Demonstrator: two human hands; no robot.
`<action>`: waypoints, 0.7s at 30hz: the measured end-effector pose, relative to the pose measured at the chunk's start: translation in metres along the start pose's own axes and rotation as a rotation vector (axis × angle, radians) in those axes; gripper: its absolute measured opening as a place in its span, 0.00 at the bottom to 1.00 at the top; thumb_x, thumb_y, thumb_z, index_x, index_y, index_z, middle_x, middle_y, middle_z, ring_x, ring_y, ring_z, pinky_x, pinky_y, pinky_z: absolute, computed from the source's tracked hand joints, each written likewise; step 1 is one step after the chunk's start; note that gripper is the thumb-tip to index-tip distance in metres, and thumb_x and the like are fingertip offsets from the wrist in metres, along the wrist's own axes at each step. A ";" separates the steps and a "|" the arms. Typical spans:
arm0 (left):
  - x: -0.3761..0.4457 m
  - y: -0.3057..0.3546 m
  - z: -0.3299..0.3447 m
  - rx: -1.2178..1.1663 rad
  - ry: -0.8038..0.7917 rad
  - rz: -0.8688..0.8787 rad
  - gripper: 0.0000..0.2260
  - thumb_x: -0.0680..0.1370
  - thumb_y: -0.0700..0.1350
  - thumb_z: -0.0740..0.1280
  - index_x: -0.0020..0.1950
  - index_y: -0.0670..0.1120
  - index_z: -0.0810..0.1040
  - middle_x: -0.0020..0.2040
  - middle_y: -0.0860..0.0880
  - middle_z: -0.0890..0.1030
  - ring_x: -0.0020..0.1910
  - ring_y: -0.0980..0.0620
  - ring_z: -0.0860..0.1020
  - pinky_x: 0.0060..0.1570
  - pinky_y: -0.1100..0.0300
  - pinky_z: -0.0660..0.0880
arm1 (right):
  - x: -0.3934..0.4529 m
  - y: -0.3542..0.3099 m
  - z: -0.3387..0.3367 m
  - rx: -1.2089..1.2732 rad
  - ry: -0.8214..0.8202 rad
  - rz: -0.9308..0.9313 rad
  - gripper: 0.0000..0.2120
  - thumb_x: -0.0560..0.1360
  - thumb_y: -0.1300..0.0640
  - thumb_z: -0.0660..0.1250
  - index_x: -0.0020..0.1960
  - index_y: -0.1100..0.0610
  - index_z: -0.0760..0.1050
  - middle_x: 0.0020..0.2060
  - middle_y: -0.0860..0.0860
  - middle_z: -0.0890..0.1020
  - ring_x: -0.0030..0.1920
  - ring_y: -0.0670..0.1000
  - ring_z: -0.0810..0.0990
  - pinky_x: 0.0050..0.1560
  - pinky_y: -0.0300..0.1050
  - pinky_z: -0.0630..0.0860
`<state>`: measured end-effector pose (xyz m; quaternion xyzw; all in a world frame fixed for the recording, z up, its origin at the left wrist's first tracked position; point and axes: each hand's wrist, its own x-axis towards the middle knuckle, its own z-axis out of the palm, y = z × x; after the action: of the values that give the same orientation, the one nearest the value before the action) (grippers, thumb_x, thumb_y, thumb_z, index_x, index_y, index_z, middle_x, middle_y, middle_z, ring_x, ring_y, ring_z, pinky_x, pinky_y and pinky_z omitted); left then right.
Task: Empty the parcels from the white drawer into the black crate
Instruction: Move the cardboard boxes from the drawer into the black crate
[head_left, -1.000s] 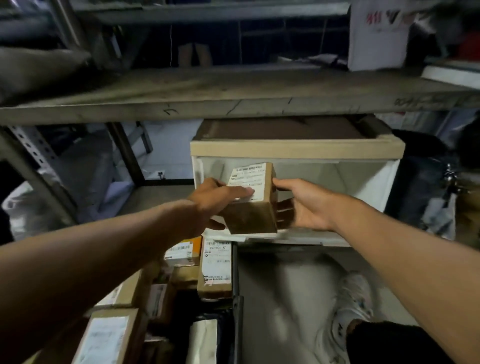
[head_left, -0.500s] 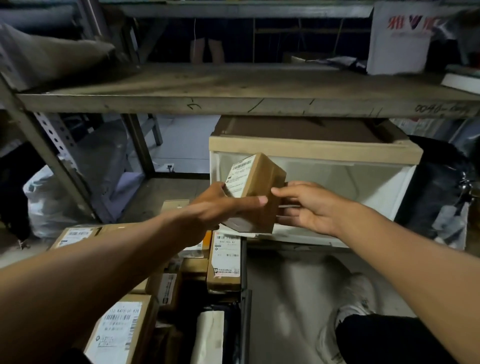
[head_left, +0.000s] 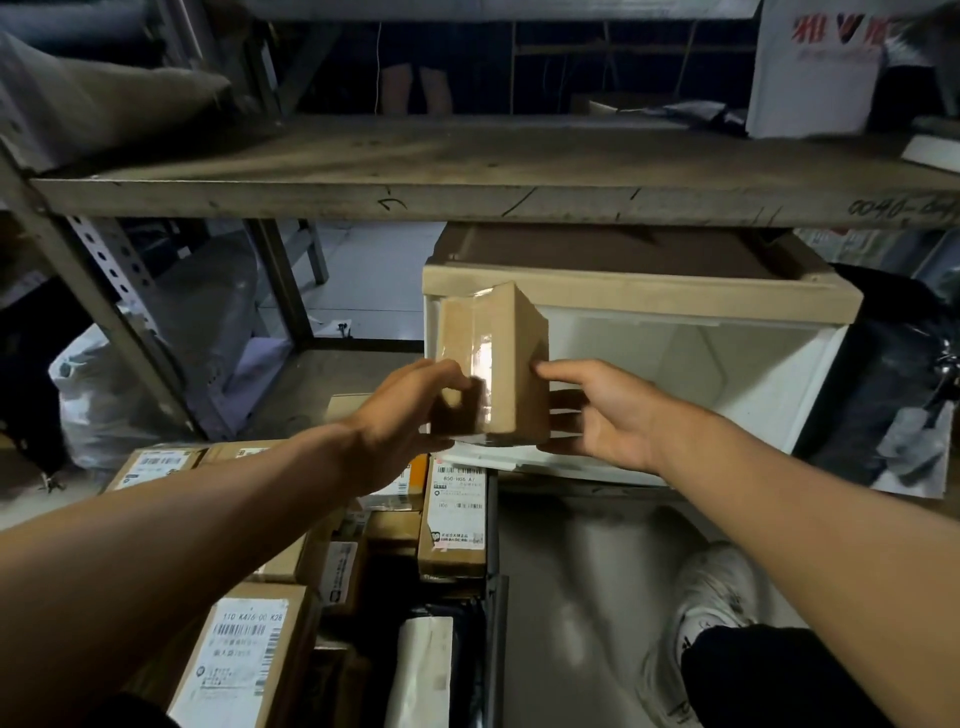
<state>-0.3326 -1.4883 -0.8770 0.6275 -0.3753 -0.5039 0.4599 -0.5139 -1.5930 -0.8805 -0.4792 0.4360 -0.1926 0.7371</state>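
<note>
My left hand (head_left: 415, 410) grips the cardboard parcel (head_left: 493, 364) — in the air before the white drawer (head_left: 753, 374) | right hand (head_left: 597, 410) open, fingertips on its side | open floor right of the black crate (head_left: 496, 597) | label face has turned away since before

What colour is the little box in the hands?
Brown cardboard, with shiny clear tape down it: the box, seen from the head camera.

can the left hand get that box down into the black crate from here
Probably yes: the left hand grips the box just above the black crate, nothing between them, though parcels already crowd it.
</note>
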 end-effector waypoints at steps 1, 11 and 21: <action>0.000 0.000 0.000 0.004 0.025 0.012 0.15 0.79 0.46 0.63 0.64 0.42 0.72 0.53 0.40 0.76 0.52 0.44 0.77 0.50 0.53 0.77 | 0.000 0.000 0.001 0.000 0.023 -0.014 0.10 0.79 0.55 0.68 0.58 0.57 0.78 0.47 0.55 0.84 0.50 0.55 0.83 0.55 0.54 0.80; 0.001 0.004 0.004 0.008 0.021 0.049 0.32 0.72 0.58 0.71 0.72 0.48 0.65 0.61 0.44 0.76 0.57 0.44 0.77 0.45 0.56 0.75 | 0.002 -0.003 0.000 0.076 0.062 -0.064 0.07 0.81 0.57 0.60 0.51 0.56 0.77 0.46 0.55 0.83 0.46 0.55 0.82 0.42 0.49 0.80; 0.000 0.004 0.002 -0.100 0.094 0.041 0.15 0.82 0.53 0.60 0.63 0.46 0.73 0.60 0.41 0.78 0.58 0.43 0.78 0.59 0.47 0.77 | -0.004 -0.004 -0.004 0.055 -0.018 -0.029 0.09 0.82 0.54 0.61 0.55 0.55 0.79 0.44 0.55 0.84 0.45 0.54 0.83 0.45 0.49 0.78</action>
<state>-0.3347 -1.4902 -0.8739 0.6188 -0.3407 -0.4825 0.5179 -0.5185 -1.5938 -0.8760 -0.4665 0.4170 -0.2107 0.7511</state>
